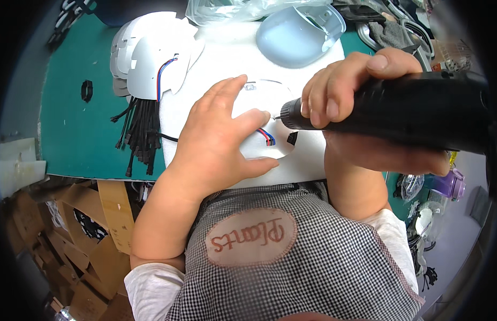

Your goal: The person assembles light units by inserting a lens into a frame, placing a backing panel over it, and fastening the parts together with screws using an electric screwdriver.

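A black electric screwdriver (398, 112) lies almost level in my right hand (339, 91), whose fingers wrap round its body. Its bit points left and meets a small spot on a rounded white plastic piece (272, 96); a screw there is too small to make out surely. My left hand (211, 128) spreads over that piece, with the index fingertip beside the bit and the thumb near the lower edge. Red, blue and black wires (268, 137) with a small connector come out of the piece below the index finger. The part of the piece under my palm is hidden.
White foam (221, 48) covers part of the green mat (71, 128). Stacked white curved shells (157, 59) stand at the far left above bundled black cables (138, 134). A pale blue translucent cover (294, 37) sits at the back. Cardboard boxes (114, 208) are lower left, a purple bottle (452, 184) right.
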A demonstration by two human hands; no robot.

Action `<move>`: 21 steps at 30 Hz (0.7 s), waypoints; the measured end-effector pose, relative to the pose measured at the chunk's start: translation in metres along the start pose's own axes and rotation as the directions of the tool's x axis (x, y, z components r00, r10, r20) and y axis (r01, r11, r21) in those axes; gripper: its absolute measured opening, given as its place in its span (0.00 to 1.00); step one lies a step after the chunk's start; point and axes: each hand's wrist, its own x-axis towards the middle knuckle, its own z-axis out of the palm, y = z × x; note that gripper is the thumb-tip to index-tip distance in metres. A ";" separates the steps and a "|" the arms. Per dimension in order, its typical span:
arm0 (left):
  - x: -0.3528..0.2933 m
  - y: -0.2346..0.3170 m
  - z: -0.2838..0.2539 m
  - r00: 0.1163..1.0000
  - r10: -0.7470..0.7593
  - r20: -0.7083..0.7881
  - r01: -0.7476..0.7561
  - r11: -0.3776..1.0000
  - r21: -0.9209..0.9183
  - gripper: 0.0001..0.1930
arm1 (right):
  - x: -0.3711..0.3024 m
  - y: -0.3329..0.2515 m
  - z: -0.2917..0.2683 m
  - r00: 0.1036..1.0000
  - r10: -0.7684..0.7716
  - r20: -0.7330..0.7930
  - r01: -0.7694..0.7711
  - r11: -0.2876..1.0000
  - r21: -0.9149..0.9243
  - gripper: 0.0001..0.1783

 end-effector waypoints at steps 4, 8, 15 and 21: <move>-0.002 0.000 0.001 1.000 0.009 -0.014 -0.009 1.000 0.002 0.30 | -0.007 0.005 -0.018 0.996 -0.091 -0.017 0.093 0.991 0.095 0.58; 0.001 -0.002 0.003 0.999 0.028 0.034 -0.028 0.999 -0.020 0.27 | -0.013 -0.025 -0.034 0.981 -0.122 -0.149 0.124 0.992 0.006 0.56; -0.001 0.003 0.003 1.000 -0.010 0.015 0.009 0.998 0.065 0.32 | -0.068 -0.113 -0.069 0.919 -0.233 -0.319 0.128 0.939 -0.318 0.54; -0.003 0.002 0.010 0.999 -0.029 0.038 0.028 0.999 0.028 0.35 | -0.126 -0.124 -0.081 0.732 -0.398 -0.552 0.110 0.870 -0.481 0.57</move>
